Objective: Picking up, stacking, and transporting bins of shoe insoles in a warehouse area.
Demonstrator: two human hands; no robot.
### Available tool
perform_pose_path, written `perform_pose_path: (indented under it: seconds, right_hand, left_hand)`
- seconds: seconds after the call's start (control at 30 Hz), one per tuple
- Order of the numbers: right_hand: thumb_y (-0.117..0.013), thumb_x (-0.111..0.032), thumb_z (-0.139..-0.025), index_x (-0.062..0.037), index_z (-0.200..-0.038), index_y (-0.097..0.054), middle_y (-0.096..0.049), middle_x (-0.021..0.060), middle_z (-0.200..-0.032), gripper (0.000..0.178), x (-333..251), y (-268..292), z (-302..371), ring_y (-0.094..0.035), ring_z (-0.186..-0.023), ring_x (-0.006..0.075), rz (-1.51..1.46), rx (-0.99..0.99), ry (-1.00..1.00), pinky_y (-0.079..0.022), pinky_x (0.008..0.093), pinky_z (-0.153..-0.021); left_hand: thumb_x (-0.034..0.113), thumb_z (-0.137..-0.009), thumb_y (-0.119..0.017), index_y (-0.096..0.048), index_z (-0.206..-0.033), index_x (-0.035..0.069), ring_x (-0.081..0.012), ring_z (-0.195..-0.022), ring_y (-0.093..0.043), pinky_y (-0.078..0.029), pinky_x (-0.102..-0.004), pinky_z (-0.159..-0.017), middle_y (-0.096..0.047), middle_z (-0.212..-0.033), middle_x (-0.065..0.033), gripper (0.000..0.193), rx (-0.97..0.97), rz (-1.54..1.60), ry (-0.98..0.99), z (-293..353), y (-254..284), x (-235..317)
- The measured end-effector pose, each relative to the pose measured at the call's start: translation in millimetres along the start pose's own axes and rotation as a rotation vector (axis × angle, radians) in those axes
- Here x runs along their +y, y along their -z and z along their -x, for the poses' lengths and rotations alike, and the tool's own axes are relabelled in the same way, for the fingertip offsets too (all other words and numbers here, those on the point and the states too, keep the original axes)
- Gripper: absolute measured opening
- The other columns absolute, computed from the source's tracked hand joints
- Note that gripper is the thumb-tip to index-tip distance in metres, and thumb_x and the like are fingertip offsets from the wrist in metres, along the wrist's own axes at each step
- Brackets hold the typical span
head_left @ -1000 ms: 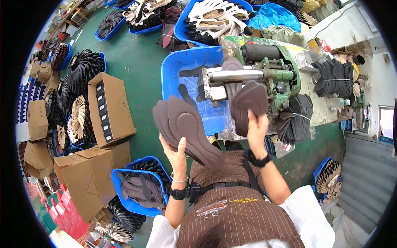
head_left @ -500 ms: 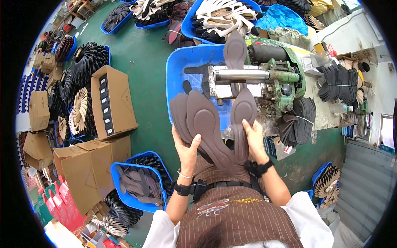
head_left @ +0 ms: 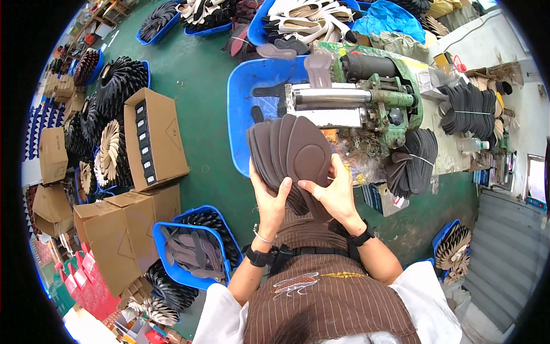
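Note:
A fanned stack of dark brown insoles [head_left: 286,150] is held up in front of me, heel pads at the top. My left hand [head_left: 268,198] grips its left side, thumb across the front. On the right edge, my right hand [head_left: 337,192] pinches the frontmost insole, thumb on its face. Just beyond the stack is a green roller machine [head_left: 395,100] with a shiny metal roller [head_left: 332,96]. Another brown insole [head_left: 319,70] stands out on the roller's far side, partly hidden by the machine. A blue tub [head_left: 243,86] under the roller holds dark insoles.
Tied bundles of dark insoles [head_left: 420,163] lie on the bench to the right, beside a clear bottle [head_left: 472,144]. Tubs of shoes [head_left: 309,20] stand at the back. On the left floor are an open cardboard box [head_left: 163,140] and a blue tub of insoles [head_left: 192,278].
The insole in my right hand has joined the stack, which has moved up and right. Beyond the roller, the insole has shifted, and another now shows by the tub's far rim.

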State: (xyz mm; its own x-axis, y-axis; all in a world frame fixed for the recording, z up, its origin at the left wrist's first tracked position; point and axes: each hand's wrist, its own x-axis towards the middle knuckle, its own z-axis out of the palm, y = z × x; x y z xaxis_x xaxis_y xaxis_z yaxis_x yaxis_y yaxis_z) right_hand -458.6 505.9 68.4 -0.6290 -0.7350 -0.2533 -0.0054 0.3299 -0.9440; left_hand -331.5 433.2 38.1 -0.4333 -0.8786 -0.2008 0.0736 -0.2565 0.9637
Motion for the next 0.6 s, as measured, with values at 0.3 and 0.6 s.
perform_pose_path:
  seconds: [0.3,0.6]
  right_hand:
    - [-0.065,0.001,-0.082,-0.003,-0.129,-0.044,-0.055,0.0081,-0.123,0.052,12,18,-10,-0.052,-0.112,0.017,-0.542,-0.03,0.047,-0.04,0.0308,-0.097]
    - [-0.062,0.002,-0.084,-0.0056,-0.129,-0.044,-0.053,0.005,-0.124,0.049,85,33,-3,-0.05,-0.112,0.0145,-0.585,0.178,-0.062,-0.039,0.0292,-0.097]
  left_hand:
    - [0.004,-0.078,-0.068,-0.032,-0.137,0.0,-0.0201,-0.116,-0.046,-0.035,-0.0334,-0.102,-0.047,-0.127,-0.0124,0.069,0.005,0.293,0.178,-9,4,-3]
    - [0.006,-0.084,-0.062,-0.031,-0.139,0.002,-0.0216,-0.117,-0.046,-0.036,-0.0349,-0.101,-0.044,-0.13,-0.0098,0.063,0.189,0.241,0.139,-20,56,-10]
